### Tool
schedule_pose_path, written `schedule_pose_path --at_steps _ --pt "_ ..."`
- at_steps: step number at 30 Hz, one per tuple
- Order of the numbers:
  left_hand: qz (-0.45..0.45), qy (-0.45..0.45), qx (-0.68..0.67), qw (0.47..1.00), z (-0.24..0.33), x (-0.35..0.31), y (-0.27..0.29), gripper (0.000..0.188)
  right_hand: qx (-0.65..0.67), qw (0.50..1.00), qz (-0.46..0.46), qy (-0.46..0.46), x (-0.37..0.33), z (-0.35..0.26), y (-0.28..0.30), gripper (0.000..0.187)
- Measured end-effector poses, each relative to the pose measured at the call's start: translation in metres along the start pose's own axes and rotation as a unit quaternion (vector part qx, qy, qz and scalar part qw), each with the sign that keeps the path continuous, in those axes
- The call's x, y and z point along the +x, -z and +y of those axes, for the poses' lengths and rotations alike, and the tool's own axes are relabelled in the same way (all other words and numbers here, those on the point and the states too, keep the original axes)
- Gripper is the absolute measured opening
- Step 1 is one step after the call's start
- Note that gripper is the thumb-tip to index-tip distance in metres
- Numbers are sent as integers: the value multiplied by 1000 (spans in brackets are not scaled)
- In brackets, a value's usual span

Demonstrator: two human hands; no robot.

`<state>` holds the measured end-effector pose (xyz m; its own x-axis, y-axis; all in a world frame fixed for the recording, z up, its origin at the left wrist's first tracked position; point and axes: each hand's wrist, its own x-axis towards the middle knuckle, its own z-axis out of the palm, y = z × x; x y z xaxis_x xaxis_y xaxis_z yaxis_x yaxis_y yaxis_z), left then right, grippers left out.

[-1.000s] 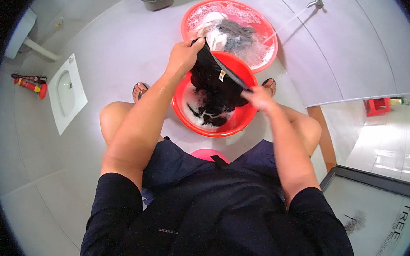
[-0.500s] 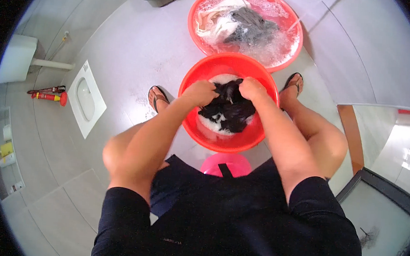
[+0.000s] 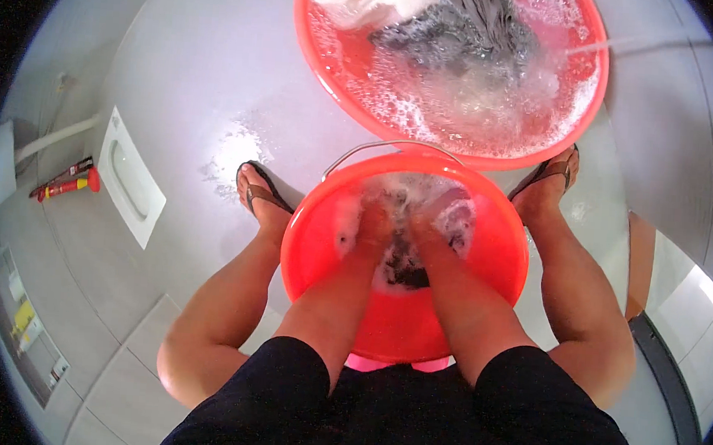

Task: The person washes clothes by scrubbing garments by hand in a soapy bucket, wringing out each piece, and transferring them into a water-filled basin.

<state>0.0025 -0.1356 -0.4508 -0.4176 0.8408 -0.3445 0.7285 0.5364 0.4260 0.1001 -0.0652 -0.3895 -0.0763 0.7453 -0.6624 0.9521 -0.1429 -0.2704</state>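
Between my legs stands a red bucket (image 3: pixel 300 256) with a thin metal handle (image 3: pixel 362 147) at its far rim. Both my forearms reach down into it. Soapy water surrounds my left hand (image 3: pixel 375 222) and my right hand (image 3: pixel 427 230), which are side by side, low in the bucket. A dark wet cloth (image 3: pixel 405 274) shows between and below the wrists, partly covered by foam. Water, suds and blur hide my fingers, so their grip on the cloth cannot be made out.
Beyond the bucket, a wide red basin (image 3: pixel 340 97) holds sudsy water, a grey cloth (image 3: pixel 477 32) and a white cloth (image 3: pixel 380 1). A thin water stream (image 3: pixel 588 48) enters it from the right. A squat toilet (image 3: pixel 132 182) lies left; a pink stool (image 3: pixel 363 362) shows below the bucket.
Both hands have gone from holding up the black cloth near the bucket's middle to deep in the water. My view has tilted and come closer, so the bucket and basin look larger.
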Motion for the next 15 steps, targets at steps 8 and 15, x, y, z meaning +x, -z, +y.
schedule_pose_path --at_steps 8,15 --pt "-57 76 31 995 22 36 11 34 0 1000 23 -19 47 -17 39 42" --pt "-20 37 -455 890 140 32 173 26 116 976 18 186 3 -8 131 32"
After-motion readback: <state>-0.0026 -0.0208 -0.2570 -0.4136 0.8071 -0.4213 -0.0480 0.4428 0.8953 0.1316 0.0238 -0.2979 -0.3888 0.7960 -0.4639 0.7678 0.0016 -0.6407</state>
